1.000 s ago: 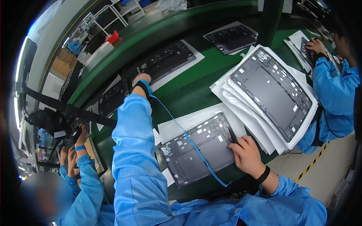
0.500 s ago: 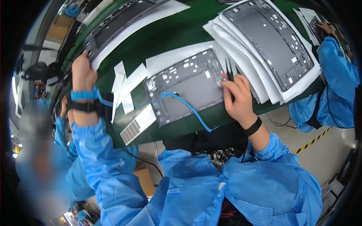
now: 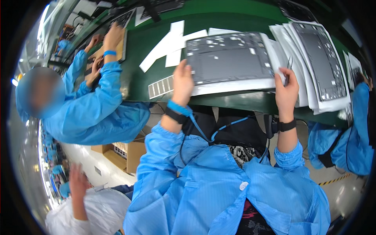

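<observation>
Since before, left hand (image 3: 183, 83) now grips the grey panel's (image 3: 229, 58) near-left edge at the desk (image 3: 149, 43) front; right hand (image 3: 287, 87) clasps tweezers (image 3: 289, 64) at its right edge.

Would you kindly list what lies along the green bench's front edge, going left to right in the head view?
Co-worker's blue sleeve → strip of small white labels → left hand → grey laptop panel → right hand, pinching slim tweezers → stack of panels on white sheets.
</observation>
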The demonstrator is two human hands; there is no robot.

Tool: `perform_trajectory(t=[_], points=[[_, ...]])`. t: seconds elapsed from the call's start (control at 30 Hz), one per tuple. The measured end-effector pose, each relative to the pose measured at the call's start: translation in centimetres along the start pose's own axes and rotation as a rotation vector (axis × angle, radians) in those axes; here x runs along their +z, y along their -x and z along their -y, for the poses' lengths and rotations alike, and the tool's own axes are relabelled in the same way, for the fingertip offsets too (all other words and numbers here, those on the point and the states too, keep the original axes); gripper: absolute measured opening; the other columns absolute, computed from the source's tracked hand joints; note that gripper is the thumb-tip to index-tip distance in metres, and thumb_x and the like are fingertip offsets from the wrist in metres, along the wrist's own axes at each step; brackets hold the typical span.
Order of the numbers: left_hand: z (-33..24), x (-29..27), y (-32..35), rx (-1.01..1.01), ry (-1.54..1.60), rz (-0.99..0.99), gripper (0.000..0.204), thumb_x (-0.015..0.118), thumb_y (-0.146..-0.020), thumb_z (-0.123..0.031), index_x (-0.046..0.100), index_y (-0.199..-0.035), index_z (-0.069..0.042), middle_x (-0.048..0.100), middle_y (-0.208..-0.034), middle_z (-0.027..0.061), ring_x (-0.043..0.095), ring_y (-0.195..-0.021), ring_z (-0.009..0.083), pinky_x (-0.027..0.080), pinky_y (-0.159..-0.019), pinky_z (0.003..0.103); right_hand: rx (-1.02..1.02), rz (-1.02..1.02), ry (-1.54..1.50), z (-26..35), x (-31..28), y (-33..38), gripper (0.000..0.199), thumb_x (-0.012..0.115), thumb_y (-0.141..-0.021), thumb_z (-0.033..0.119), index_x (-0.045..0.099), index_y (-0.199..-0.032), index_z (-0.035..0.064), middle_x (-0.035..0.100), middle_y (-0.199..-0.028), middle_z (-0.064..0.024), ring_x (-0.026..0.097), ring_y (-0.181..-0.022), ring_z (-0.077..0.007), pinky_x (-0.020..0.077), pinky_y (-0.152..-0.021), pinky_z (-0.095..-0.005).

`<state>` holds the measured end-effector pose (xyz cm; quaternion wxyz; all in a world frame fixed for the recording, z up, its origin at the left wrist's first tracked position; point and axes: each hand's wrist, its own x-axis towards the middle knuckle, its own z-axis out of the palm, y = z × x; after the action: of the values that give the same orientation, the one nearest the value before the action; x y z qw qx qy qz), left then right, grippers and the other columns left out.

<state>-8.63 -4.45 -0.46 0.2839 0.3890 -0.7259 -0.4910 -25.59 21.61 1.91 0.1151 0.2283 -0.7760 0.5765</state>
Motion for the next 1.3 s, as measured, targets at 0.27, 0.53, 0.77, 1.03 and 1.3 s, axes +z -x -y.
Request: perform_trajectory(t=[0.27, 0.53, 0.77, 1.03, 1.3], points=[[-0.6, 2.1, 1.6, 0.345, -0.416, -0.011, 0.033, 0.053, -0.092, -0.003, 0.056, -0.122, 0.010, 0.053, -0.101, 0.0216, 0.058, -0.089, 0.0394, 0.049, -0.080, 0.046, -0.004, 0.008, 0.248, -1.2, 0.3, 1.1, 0.014, 0.061, -0.086, 0.006, 0.065, -0.098, 0.0006, 0.067, -0.090, -0.0121, 0.063, -0.081, -0.0244, 0.0485, -0.078, -0.0328], [-0.2, 2.3, 2.0, 0.425, -0.418, 0.024, 0.035, 0.056, -0.090, -0.004, 0.055, -0.121, 0.012, 0.054, -0.102, 0.0215, 0.057, -0.092, 0.0381, 0.048, -0.083, 0.044, -0.013, -0.037, 0.368, -1.6, 0.8, 1.0, 0.014, 0.058, -0.087, 0.005, 0.062, -0.099, -0.0007, 0.066, -0.092, -0.0149, 0.064, -0.088, -0.0294, 0.0482, -0.083, -0.0358], [-1.6, 2.8, 2.9, 0.379, -0.389, -0.020, 0.038, 0.056, -0.090, -0.006, 0.055, -0.123, 0.012, 0.058, -0.108, 0.0264, 0.060, -0.095, 0.0433, 0.050, -0.083, 0.046, 0.006, 0.013, 0.404, -2.1, 0.3, 0.2, 0.024, 0.057, -0.088, 0.006, 0.060, -0.111, -0.0006, 0.066, -0.110, -0.0187, 0.062, -0.108, -0.0354, 0.0454, -0.097, -0.0399], [-2.6, 2.4, 3.1, 0.269, -0.233, 0.053, 0.045, 0.057, -0.089, -0.005, 0.048, -0.127, 0.016, 0.053, -0.117, 0.0306, 0.056, -0.105, 0.0459, 0.047, -0.092, 0.046, -0.010, 0.156, 0.382, -1.5, -0.4, 0.2, 0.024, 0.058, -0.091, 0.006, 0.060, -0.115, 0.0013, 0.063, -0.127, -0.0195, 0.058, -0.121, -0.0357, 0.0428, -0.103, -0.0378], [0.2, -5.5, 6.1, 0.488, -0.673, -0.195, 0.042, 0.061, -0.093, -0.023, 0.060, -0.127, 0.001, 0.050, -0.136, 0.0253, 0.047, -0.127, 0.0417, 0.038, -0.105, 0.049, -0.084, 0.501, 0.144, 5.0, -4.0, 0.7, 0.053, 0.074, -0.083, 0.016, 0.055, -0.130, 0.0026, 0.052, -0.143, -0.0146, 0.045, -0.136, -0.0296, 0.0323, -0.114, -0.0395]])
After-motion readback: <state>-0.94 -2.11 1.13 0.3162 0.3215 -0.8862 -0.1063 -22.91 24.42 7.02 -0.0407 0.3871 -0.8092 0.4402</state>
